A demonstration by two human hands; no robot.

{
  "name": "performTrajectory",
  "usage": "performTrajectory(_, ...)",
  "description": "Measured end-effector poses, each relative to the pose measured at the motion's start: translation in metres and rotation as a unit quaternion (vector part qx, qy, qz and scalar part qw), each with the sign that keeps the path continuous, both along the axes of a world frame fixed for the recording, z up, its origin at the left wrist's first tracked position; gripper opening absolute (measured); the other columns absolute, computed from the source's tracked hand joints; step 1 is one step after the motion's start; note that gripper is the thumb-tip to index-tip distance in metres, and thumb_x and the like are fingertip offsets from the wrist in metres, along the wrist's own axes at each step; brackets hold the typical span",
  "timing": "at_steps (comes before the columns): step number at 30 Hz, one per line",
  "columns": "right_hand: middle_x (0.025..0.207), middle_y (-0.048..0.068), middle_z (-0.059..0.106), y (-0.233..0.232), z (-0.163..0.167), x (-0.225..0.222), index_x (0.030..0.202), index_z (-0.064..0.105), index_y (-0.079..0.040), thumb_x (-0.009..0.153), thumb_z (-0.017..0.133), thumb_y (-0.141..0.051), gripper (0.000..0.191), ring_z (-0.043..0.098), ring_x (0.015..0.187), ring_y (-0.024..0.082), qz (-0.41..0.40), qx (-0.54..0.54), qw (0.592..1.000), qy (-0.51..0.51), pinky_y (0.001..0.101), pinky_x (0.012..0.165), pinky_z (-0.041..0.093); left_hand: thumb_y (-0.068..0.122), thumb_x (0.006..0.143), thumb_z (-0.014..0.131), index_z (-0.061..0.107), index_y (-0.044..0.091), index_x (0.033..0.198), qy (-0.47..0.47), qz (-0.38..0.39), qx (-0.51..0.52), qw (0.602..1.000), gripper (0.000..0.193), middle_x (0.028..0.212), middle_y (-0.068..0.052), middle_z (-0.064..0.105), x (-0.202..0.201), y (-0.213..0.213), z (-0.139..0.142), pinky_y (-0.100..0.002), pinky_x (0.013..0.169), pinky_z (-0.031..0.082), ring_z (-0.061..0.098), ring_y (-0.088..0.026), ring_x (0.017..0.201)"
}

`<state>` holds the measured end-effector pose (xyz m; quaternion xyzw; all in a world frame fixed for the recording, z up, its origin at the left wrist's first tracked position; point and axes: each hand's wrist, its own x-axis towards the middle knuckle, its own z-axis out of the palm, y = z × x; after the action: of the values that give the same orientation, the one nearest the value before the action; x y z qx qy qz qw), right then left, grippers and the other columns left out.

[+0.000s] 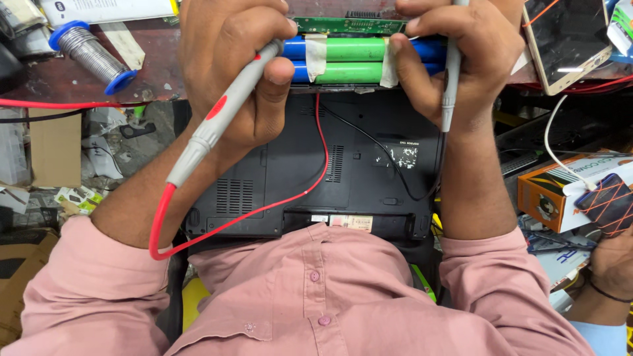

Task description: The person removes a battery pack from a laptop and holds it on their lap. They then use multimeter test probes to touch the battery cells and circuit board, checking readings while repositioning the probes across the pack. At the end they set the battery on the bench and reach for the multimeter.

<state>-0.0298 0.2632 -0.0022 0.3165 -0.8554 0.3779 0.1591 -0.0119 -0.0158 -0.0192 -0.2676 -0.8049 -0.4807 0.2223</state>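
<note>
My left hand (227, 62) grips a grey test probe with a red band (217, 115), and its red lead (198, 231) loops down over my forearm. My right hand (465, 56) holds a second grey probe (451, 79) upright, with a black lead (382, 155) trailing from it. Both hands press on the ends of a battery pack (349, 60) made of green and blue cylinder cells bound with pale tape. A green circuit board (349, 25) lies just beyond the pack. The probe tips are hidden by my fingers. Under the pack is an upturned black laptop (297, 171) resting against my lap.
A spool of solder wire (92, 56) lies on the dark red bench at the upper left. A gold-edged phone (567, 39) sits at the upper right. An orange box (550, 191) and another person's hand (613, 264) with a cased phone (610, 201) are at the right.
</note>
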Motion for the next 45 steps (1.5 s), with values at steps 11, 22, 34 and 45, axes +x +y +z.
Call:
performTrajectory(11, 0.109, 0.018, 0.073, 0.0015, -0.0096, -0.0011, 0.105, 0.052, -0.001, 0.105, 0.071, 0.014, 0.024, 0.070, 0.093, 0.019, 0.023, -0.082, 0.994, -0.066, 0.0250, 0.083, 0.055, 0.041, 0.120, 0.040, 0.058, 0.005, 0.115, -0.031, 0.010, -0.032, 0.999, 0.040, 0.108, -0.009, 0.062, 0.0018, 0.0003, 0.0038, -0.042, 0.088, 0.042, 0.058, -0.029, 0.096)
performTrajectory(22, 0.103, 0.014, 0.077, -0.0031, -0.0049, -0.0005, 0.099, 0.055, -0.003, 0.103, 0.073, 0.009, 0.022, 0.062, 0.096, 0.023, -0.038, -0.019, 0.999, 0.014, 0.0321, 0.090, 0.044, 0.043, 0.121, 0.037, 0.057, 0.006, 0.121, -0.016, 0.023, -0.022, 0.999, 0.042, 0.109, -0.009, 0.062, 0.0036, 0.0000, 0.0013, -0.041, 0.091, 0.042, 0.057, -0.030, 0.099)
performTrajectory(34, 0.104, 0.014, 0.075, -0.0015, -0.0069, 0.0006, 0.105, 0.055, -0.003, 0.098, 0.065, 0.011, 0.019, 0.061, 0.100, 0.024, -0.036, -0.023, 0.999, 0.023, 0.0338, 0.089, 0.046, 0.045, 0.118, 0.037, 0.064, 0.009, 0.124, -0.004, 0.052, -0.045, 0.998, 0.045, 0.100, -0.007, 0.062, 0.0035, 0.0002, -0.0012, -0.042, 0.088, 0.040, 0.058, -0.028, 0.090)
performTrajectory(45, 0.106, 0.013, 0.075, 0.0031, -0.0089, 0.0036, 0.103, 0.059, -0.002, 0.096, 0.065, 0.011, 0.016, 0.059, 0.097, 0.023, -0.040, 0.005, 0.999, 0.025, 0.0334, 0.090, 0.046, 0.044, 0.120, 0.036, 0.065, 0.008, 0.122, -0.023, 0.058, -0.031, 0.998, 0.046, 0.100, -0.009, 0.063, 0.0052, 0.0025, 0.0001, -0.042, 0.084, 0.042, 0.061, -0.030, 0.090)
